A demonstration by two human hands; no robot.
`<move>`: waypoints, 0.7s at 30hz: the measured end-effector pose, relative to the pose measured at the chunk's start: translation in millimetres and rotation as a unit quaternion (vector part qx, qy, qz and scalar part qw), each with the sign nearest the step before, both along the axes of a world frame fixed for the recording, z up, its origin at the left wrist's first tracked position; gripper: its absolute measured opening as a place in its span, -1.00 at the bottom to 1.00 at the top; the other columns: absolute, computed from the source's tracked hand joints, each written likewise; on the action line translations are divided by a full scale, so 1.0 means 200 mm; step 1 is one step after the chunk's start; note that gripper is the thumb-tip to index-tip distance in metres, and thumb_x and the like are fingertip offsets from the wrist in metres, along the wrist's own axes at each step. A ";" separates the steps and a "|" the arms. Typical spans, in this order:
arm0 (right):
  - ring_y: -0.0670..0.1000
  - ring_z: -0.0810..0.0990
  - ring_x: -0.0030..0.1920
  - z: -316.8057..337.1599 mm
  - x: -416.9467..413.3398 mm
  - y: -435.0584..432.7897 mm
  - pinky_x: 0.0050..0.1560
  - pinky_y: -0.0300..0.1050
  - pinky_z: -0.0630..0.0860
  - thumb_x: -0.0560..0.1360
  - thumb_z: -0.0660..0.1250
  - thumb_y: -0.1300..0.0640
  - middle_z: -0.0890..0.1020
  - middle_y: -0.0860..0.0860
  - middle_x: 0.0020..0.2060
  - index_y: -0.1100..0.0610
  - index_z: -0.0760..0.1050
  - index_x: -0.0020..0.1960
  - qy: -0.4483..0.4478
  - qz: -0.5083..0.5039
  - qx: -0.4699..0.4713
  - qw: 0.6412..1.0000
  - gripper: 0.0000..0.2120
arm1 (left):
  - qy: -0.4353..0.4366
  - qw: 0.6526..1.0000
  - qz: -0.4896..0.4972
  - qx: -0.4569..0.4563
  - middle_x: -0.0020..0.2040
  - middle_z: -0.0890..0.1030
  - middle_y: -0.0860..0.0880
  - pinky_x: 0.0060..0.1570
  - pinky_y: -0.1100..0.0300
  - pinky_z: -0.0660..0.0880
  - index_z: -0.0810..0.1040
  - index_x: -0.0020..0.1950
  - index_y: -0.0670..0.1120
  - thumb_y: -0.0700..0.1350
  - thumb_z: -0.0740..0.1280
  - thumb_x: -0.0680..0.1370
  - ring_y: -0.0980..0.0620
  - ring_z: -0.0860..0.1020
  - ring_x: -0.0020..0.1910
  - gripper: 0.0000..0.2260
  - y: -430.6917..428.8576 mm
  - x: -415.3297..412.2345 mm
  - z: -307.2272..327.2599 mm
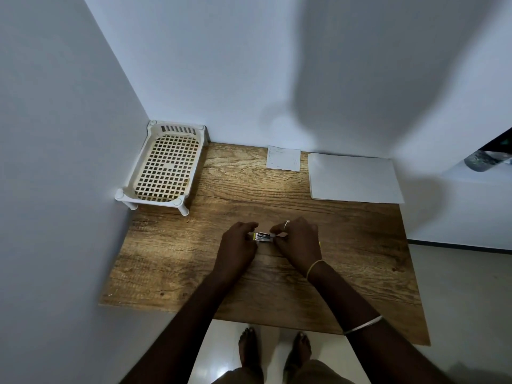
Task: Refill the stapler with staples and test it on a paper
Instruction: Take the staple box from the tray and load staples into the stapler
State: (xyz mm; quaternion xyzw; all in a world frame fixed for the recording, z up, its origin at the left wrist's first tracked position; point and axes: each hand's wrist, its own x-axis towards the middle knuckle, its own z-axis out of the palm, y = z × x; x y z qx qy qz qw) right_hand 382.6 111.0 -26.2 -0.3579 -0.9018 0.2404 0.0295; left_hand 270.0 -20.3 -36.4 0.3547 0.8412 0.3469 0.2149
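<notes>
A small staple box is held between both hands near the middle of the table. It is pinched at one end by the left hand and at the other by the right hand. The paper lies well beyond the box, at the table's far right corner. Whether a stapler is in view cannot be told.

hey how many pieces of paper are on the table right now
2 visible: a small square paper at the back edge by the wall, and a larger sheet just right of it. The larger one may be a stack hiding more.
</notes>
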 end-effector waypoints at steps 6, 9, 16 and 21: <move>-0.03 0.51 0.11 -0.05 -0.03 0.00 0.10 -0.01 0.30 0.44 0.43 -0.06 0.68 -0.17 -0.03 -0.17 0.67 0.03 -0.013 -0.011 -0.005 1.000 -0.82 | 0.018 0.997 -0.042 -0.055 0.13 0.64 -0.06 0.10 0.24 0.45 0.59 0.34 -0.07 -0.21 0.50 0.43 0.00 0.60 0.10 -0.53 0.03 -0.02 -0.03; -0.02 0.51 0.10 -0.06 -0.04 -0.01 0.07 -0.01 0.27 0.43 0.45 -0.05 0.67 -0.16 -0.05 -0.18 0.67 0.01 -0.006 -0.016 -0.017 1.000 -0.84 | 0.016 0.998 -0.039 -0.039 0.10 0.65 -0.05 0.09 0.18 0.51 0.61 0.32 -0.06 -0.15 0.50 0.46 0.03 0.60 0.05 -0.59 0.05 -0.02 -0.04; -0.01 0.52 0.12 -0.07 -0.05 0.00 0.13 0.02 0.34 0.42 0.48 -0.09 0.68 -0.15 -0.04 -0.16 0.69 0.01 0.001 -0.028 -0.031 0.999 -0.83 | 0.012 1.000 -0.008 -0.018 0.05 0.68 -0.04 0.00 0.31 0.44 0.67 0.23 -0.06 -0.10 0.49 0.50 0.07 0.61 0.01 -0.70 0.07 -0.01 -0.05; -0.02 0.52 0.16 -0.05 -0.06 0.01 0.16 0.02 0.32 0.43 0.46 -0.08 0.69 -0.16 -0.01 -0.15 0.68 0.02 -0.010 -0.020 -0.033 0.999 -0.82 | 0.014 1.000 -0.005 -0.014 0.00 0.68 -0.01 -0.06 0.34 0.42 0.70 0.18 -0.04 -0.07 0.49 0.49 0.11 0.61 -0.04 -0.73 0.07 -0.02 -0.04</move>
